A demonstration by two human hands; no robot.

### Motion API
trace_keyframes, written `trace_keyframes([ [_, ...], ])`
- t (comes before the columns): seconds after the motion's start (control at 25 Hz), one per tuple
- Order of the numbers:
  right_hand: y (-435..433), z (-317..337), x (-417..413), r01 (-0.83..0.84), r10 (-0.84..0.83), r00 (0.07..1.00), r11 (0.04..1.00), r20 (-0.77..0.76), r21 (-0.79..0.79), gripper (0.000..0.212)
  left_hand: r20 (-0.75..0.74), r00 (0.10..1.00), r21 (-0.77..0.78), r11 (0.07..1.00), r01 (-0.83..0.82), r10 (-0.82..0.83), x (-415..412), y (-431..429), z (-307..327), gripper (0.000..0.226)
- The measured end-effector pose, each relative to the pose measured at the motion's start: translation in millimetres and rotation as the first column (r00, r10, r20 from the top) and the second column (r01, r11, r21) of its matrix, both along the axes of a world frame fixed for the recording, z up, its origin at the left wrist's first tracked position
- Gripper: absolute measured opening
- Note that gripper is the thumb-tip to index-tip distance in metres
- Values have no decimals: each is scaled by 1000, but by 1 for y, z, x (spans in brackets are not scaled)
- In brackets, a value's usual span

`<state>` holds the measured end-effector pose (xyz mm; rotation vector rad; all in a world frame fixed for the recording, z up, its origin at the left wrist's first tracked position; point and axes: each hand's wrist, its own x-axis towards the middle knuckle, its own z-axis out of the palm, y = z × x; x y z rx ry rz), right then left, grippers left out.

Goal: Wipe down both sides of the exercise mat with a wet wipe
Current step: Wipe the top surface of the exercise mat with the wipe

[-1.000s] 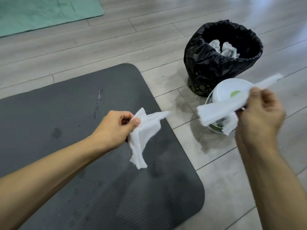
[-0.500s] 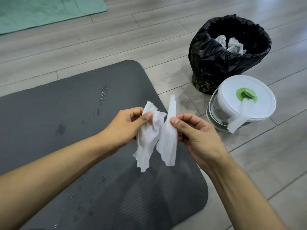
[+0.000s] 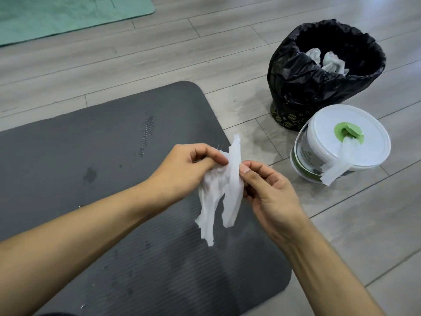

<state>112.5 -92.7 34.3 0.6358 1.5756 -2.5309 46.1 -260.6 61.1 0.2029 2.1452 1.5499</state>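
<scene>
Grey mat cut off left, bottom edges. Green mat cropped upper left. Tub label unreadable.

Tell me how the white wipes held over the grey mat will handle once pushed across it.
Probably floppy: the wipes hang limp and crumpled from the left hand and right hand. Likely to bunch rather than stay flat, and their ragged edges suggest they tear easily.
</scene>
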Motion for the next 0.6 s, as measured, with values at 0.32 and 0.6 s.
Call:
trace_keyframes([
  [0.32,-9,2,-1,170,-172,985,941,-20,293,6,-48,996,0,998,-70,69,-1,-5,-2,16],
  [0.6,-7,-4,-5,106,-106,993,994,52,3,29,-53,988,92,985,-143,148,-1,-3,7,19],
])
